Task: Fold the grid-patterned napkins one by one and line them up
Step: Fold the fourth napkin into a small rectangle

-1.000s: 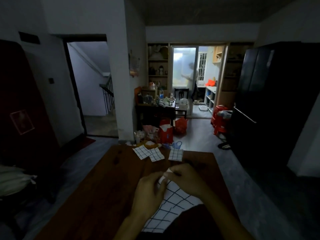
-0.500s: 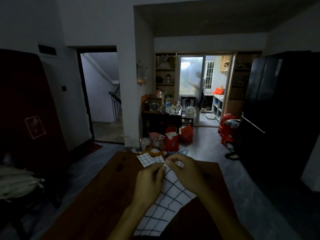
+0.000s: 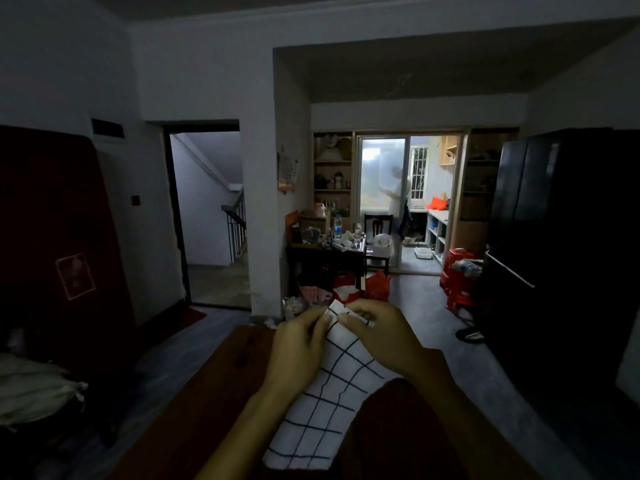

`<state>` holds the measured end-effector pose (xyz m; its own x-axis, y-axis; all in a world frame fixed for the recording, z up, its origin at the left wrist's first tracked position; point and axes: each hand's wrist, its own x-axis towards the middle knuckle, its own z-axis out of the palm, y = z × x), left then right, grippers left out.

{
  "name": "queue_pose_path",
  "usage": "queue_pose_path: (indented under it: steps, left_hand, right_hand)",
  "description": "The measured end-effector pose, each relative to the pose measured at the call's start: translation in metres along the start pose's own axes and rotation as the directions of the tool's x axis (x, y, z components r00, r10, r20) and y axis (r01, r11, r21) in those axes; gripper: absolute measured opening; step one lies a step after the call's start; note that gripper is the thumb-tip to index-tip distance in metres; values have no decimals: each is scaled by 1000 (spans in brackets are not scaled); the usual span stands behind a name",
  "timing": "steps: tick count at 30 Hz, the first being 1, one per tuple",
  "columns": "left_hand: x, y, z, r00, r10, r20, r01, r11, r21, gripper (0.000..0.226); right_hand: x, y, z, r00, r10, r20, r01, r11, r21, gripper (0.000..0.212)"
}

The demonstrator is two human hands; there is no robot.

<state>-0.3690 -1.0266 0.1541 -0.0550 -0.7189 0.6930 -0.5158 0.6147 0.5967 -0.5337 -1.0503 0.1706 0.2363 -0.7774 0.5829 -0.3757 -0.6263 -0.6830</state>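
A white napkin with a black grid (image 3: pixel 329 396) hangs from both my hands above the brown wooden table (image 3: pixel 207 393). My left hand (image 3: pixel 298 351) pinches its top edge on the left. Just to the right, my right hand (image 3: pixel 381 337) pinches the same edge, and a small corner of the cloth sticks up between my fingers. The lower end of the napkin drapes down toward me over the table. The folded napkins seen earlier at the table's far end are hidden behind my hands.
Beyond the table stand red bags (image 3: pixel 360 289) on the floor and a cluttered dark side table (image 3: pixel 325 247). A tall black cabinet (image 3: pixel 561 237) fills the right side. A person (image 3: pixel 398 195) stands in the far doorway. A pale cushion (image 3: pixel 31 389) lies at left.
Both hands have lifted the napkin's top edge up and away from me, stretching the cloth out. The camera tilted upward, so the folded napkins slipped behind my hands.
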Motion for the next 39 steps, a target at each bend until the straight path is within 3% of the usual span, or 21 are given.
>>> queue_pose_path:
  steps: [9, 16, 21, 31, 36, 39]
  left_hand:
    - [33, 16, -17, 1000, 7, 9, -6, 998, -58, 17]
    - [52, 26, -30, 995, 0, -100, -15, 989, -145, 23]
    - [53, 30, -35, 989, -24, -148, -9, 975, -223, 17]
    - [60, 43, -32, 982, 80, -171, -109, 980, -166, 17]
    - [54, 32, -35, 985, -3, -172, -34, 977, -212, 12]
    - [52, 30, -36, 984, 7, -180, -43, 980, -194, 12]
  right_hand:
    - [37, -26, -13, 992, -93, -90, 81, 988, -130, 11]
    - [52, -53, -29, 988, -153, -24, 139, 948, -288, 13]
    - [53, -61, -32, 989, -145, -22, 137, 966, -220, 12]
    - [57, -80, -24, 969, -234, -77, 221, 963, -154, 11]
    - [59, -75, -32, 964, -144, -224, 120, 986, -116, 11]
    - [58, -73, -32, 969, -126, -211, 106, 989, -105, 10]
